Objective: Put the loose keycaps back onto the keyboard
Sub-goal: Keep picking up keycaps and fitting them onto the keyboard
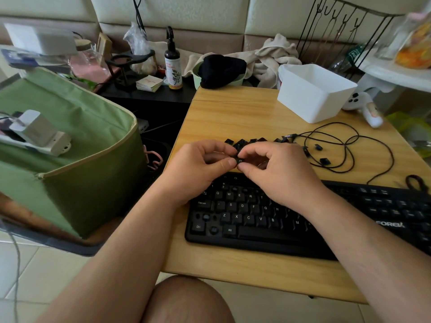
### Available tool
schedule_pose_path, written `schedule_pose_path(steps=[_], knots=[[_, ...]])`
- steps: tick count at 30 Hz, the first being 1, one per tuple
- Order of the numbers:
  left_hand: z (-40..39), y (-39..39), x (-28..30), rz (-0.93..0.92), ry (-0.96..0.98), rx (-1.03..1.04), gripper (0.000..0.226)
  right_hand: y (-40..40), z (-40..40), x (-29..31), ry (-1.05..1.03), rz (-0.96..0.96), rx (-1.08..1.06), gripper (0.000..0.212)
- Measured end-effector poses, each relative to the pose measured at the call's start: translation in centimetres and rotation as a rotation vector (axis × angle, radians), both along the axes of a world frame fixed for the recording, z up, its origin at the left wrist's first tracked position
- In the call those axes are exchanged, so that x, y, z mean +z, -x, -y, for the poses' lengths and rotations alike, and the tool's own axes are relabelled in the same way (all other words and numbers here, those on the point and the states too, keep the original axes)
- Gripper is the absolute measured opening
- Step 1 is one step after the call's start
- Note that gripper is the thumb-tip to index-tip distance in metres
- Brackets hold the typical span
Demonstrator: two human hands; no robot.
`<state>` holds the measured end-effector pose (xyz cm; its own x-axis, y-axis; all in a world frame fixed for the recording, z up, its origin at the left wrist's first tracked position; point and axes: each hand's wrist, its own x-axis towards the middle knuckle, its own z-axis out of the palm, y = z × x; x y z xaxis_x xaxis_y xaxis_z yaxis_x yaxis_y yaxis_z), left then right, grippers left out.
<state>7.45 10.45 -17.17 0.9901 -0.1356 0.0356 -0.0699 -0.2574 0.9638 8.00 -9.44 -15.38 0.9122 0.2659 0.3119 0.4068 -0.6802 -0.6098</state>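
Observation:
A black keyboard (245,220) lies on the wooden table (233,113), with a few bare sockets near its left edge. My left hand (198,164) and my right hand (275,173) meet just above the keyboard's top row. Together they pinch one small black keycap (239,160) between thumbs and fingertips. A row of several loose black keycaps (242,142) lies on the table just beyond my fingers. Two more loose keycaps (324,161) sit to the right among the cable loops.
The keyboard's black cable (349,145) coils on the table at the right. A white plastic box (314,94) stands at the back right. A green fabric bin (70,148) sits left of the table. A spray bottle (173,66) and cloths lie behind.

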Motion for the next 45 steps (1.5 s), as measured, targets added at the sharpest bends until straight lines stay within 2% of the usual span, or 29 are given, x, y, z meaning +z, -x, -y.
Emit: schedule_pose_path(steps=[5, 9, 11, 15, 24, 28, 35, 37, 39, 41, 43, 45], knots=[[0.1, -0.1, 0.0, -0.035, 0.017, 0.012, 0.015, -0.8, 0.8, 1.4, 0.183, -0.165, -0.058, 0.007], [0.2, -0.2, -0.1, -0.01, -0.089, -0.002, 0.012, -1.2, 1.2, 1.9, 0.064, -0.427, -0.035, 0.013], [0.2, -0.3, -0.2, -0.007, -0.159, -0.019, 0.011, -1.2, 1.1, 2.1, 0.075, -0.471, -0.016, 0.013], [0.2, -0.4, -0.6, 0.011, -0.323, -0.037, 0.01, -1.3, 0.5, 2.6, 0.152, -0.479, -0.009, 0.014], [0.3, -0.5, -0.4, 0.018, -0.39, -0.061, 0.007, -1.8, -1.1, 4.1, 0.361, -0.516, -0.032, 0.018], [0.3, -0.5, -0.3, 0.03, -0.412, -0.066, 0.007, -1.9, -1.4, 4.4, 0.385, -0.549, -0.049, 0.018], [0.6, -0.4, -0.3, 0.029, -0.42, -0.042, 0.005, -0.9, -2.5, 4.7, 0.59, -0.347, 0.031, 0.02], [0.6, -0.5, -0.4, 0.019, -0.416, -0.039, 0.003, -0.9, -2.5, 4.8, 0.615, -0.342, 0.07, 0.022], [0.6, -0.6, -0.5, 0.009, -0.401, -0.03, 0.006, -1.1, -1.7, 5.1, 0.597, -0.391, 0.109, 0.016], [0.6, -0.6, -0.6, 0.005, -0.361, 0.006, 0.007, -1.6, -0.2, 5.0, 0.478, -0.444, 0.114, 0.011], [0.6, -0.7, -0.7, 0.01, -0.316, 0.081, 0.008, -2.2, 1.5, 4.2, 0.275, -0.399, 0.021, 0.008], [0.3, -1.1, -0.8, 0.012, -0.256, 0.177, 0.013, -2.7, 2.7, 2.9, 0.194, -0.281, -0.131, 0.008]])
